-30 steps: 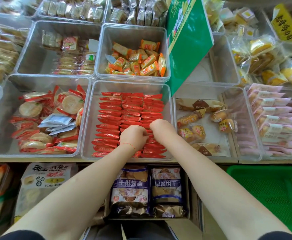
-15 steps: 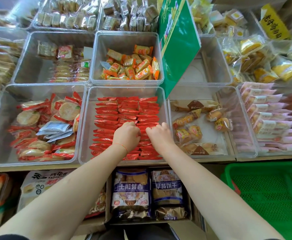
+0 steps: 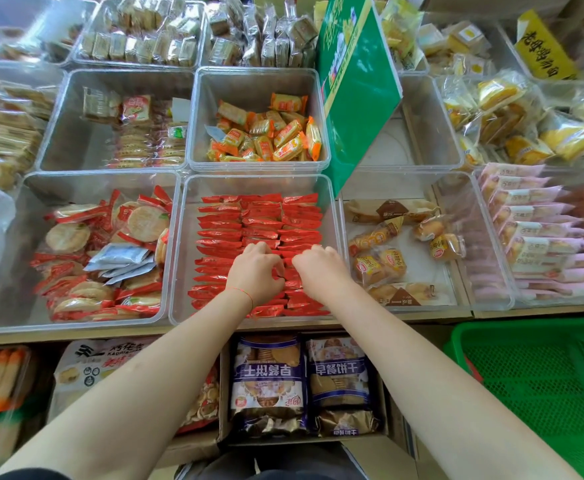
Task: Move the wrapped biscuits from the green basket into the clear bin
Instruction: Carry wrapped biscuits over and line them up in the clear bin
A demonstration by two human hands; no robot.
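Observation:
The clear bin (image 3: 256,185) at the middle front of the shelf holds three neat rows of red wrapped biscuits (image 3: 259,220). Both my hands are inside it, side by side over the near half of the middle and right rows. My left hand (image 3: 256,271) has its fingers curled down around red packets. My right hand (image 3: 318,271) is curled the same way on the packets beside it. The fingertips of both are hidden among the wrappers. The green basket (image 3: 543,382) stands low at the right, below the shelf edge, and only its mesh floor shows.
Other clear bins of snacks surround this one: round crackers (image 3: 103,258) at the left, orange packets (image 3: 266,136) behind, small cakes (image 3: 394,251) and pink packets (image 3: 540,230) at the right. A green sign (image 3: 356,95) leans over the back right. Bagged biscuits (image 3: 304,382) lie below the shelf.
Both hands stay on the red packets in the bin, shifting only slightly. The view has moved a little, so more of the green basket shows.

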